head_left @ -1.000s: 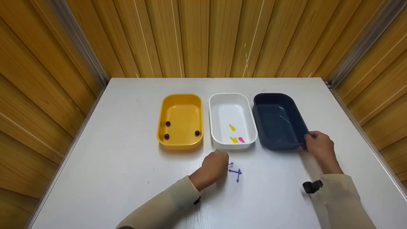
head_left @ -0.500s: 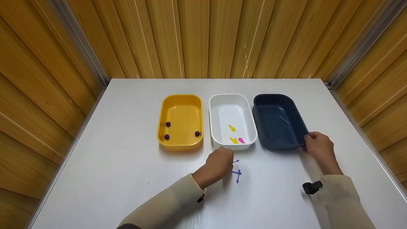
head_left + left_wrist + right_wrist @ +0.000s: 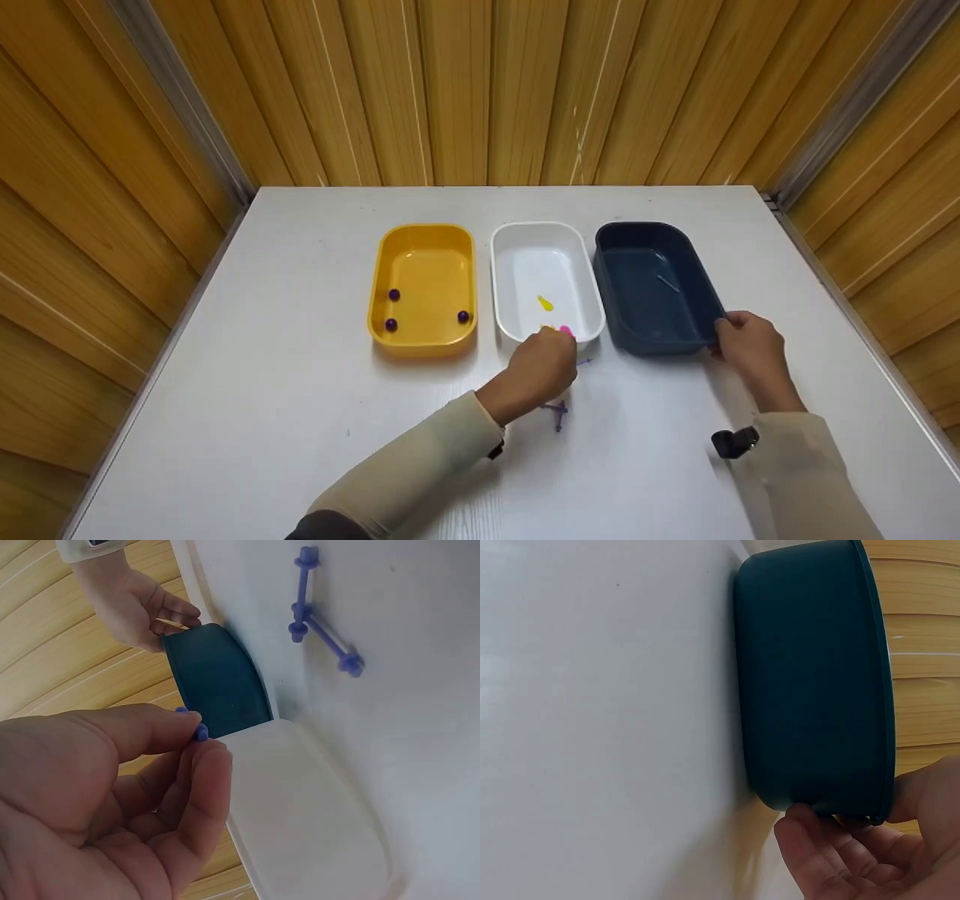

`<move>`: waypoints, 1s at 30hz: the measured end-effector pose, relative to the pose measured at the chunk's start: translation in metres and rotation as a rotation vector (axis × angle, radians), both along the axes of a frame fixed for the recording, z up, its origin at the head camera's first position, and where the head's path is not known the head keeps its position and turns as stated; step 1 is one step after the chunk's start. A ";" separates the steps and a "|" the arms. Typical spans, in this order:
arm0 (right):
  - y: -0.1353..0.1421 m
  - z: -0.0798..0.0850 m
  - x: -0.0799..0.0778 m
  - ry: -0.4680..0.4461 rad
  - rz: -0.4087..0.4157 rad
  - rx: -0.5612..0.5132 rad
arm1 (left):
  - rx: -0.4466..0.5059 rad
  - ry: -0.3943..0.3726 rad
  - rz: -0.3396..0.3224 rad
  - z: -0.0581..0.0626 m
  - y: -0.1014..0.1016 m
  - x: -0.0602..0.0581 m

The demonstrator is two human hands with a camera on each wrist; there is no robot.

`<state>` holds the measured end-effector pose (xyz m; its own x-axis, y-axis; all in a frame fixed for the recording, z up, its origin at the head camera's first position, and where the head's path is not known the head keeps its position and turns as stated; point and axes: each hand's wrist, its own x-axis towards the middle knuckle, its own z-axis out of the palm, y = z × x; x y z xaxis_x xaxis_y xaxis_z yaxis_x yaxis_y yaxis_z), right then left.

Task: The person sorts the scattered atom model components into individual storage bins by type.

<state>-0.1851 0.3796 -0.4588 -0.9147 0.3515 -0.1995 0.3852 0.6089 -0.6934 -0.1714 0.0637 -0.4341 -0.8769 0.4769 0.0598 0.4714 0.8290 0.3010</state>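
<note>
My left hand pinches a small purple stick with knobbed ends between thumb and index finger, over the near edge of the white tray. Most of that stick is hidden by the fingers in the left wrist view. Two more purple knobbed sticks lie crossed on the table just below this hand. At the near right corner of the dark blue tray, my right hand grips the rim, thumb on top and fingers against the outer wall. Inside that tray lies a thin stick.
To the left stands a yellow tray holding three dark purple balls. The white tray has a yellow piece and a pink piece in it. Wood-look panels enclose the white table.
My left hand has lifted the purple stick off the table and moved right and away from me, up to the white tray's near rim. The right hand keeps its grip on the dark blue tray.
</note>
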 end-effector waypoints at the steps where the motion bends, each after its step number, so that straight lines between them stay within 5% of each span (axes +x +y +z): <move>1: 0.000 0.000 0.000 -0.001 -0.003 -0.001 | 0.000 0.013 -0.005 0.000 0.001 -0.001; 8: 0.000 0.001 0.000 -0.007 -0.004 0.015 | 0.035 0.024 -0.049 0.005 0.012 -0.008; 18: 0.000 0.002 -0.002 -0.006 -0.002 0.009 | 0.042 -0.072 -0.023 0.011 0.028 -0.019; 30: 0.000 -0.001 -0.003 0.012 0.002 0.048 | 0.003 -0.066 0.047 0.017 0.047 -0.030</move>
<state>-0.1877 0.3794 -0.4597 -0.9175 0.3588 -0.1715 0.3760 0.6422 -0.6680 -0.2016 0.1104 -0.4175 -0.9002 0.4355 0.0024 0.4113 0.8485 0.3330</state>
